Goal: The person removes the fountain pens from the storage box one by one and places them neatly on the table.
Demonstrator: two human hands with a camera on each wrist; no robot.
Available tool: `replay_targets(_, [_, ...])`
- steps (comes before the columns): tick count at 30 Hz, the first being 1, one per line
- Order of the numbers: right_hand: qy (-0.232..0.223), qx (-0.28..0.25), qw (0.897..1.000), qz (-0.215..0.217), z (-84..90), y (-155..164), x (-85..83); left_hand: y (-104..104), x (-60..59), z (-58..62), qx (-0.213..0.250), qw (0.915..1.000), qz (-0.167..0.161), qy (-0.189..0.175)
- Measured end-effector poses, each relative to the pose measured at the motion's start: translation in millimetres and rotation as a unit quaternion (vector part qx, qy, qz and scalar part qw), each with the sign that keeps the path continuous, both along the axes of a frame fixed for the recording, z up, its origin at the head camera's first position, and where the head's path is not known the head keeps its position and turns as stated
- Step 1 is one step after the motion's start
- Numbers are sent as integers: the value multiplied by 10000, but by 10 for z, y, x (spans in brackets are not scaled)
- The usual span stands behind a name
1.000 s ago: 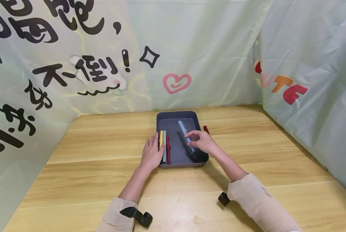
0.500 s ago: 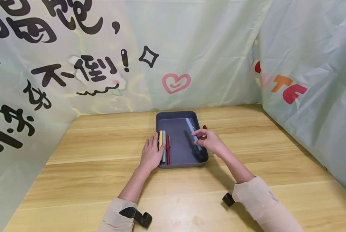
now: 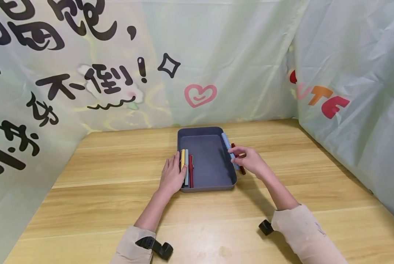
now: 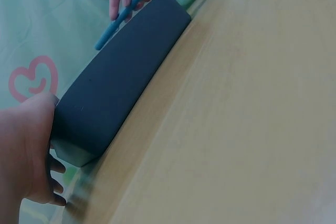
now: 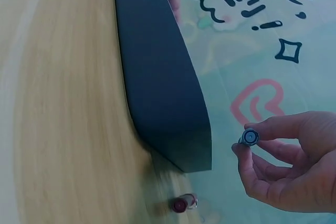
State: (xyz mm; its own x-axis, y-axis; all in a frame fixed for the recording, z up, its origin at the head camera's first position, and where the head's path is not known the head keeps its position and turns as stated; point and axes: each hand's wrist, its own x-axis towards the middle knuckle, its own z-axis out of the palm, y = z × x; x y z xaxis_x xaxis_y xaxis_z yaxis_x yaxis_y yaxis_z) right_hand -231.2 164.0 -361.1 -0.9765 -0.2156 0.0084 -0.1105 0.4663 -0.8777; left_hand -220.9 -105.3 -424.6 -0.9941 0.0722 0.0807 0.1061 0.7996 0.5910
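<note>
Your right hand [image 3: 251,161] pinches the blue pen [image 3: 229,149] in a fingertip grip just over the grey tray's [image 3: 205,187] 3 o'clock rim, above the red pen [image 3: 239,165] on the counter [image 3: 282,146]. Your left hand [image 3: 172,176] lies flat-fingered against the tray's 9 o'clock wall. Such a light pinch could let the pen swivel and drop, knocking the red pen or rolling across the counter.

Person is wearing beige long sleeves [image 3: 302,234], pushed up the forearms. Black strap mounts [image 3: 155,246] are sitting at both cuffs. Hands are going bare.
</note>
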Motion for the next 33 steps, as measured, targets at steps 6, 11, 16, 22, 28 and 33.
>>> replay_targets(6, [-95,-218,9997,-30,-24,119,5,1,4,-1,-7,10000,-15,-25])
replay_targets(11, [-67,-178,9998,-34,-29,192,-10,0,7,6,-12,10000,-8,-38])
replay_targets(16, [-114,5,9998,-142,-24,264,-47,7,-2,12,6,10000,-41,-45])
replay_targets(22, [-62,5,9998,-162,-41,311,-88,-2,-7,6,15,10000,11,-37])
replay_targets(28, [-95,-1,9996,-272,-126,383,-120,7,-1,5,-29,10000,-18,-28])
replay_targets(33, [-136,187,9990,-373,-184,407,-153,8,8,18,-7,10000,-35,-24])
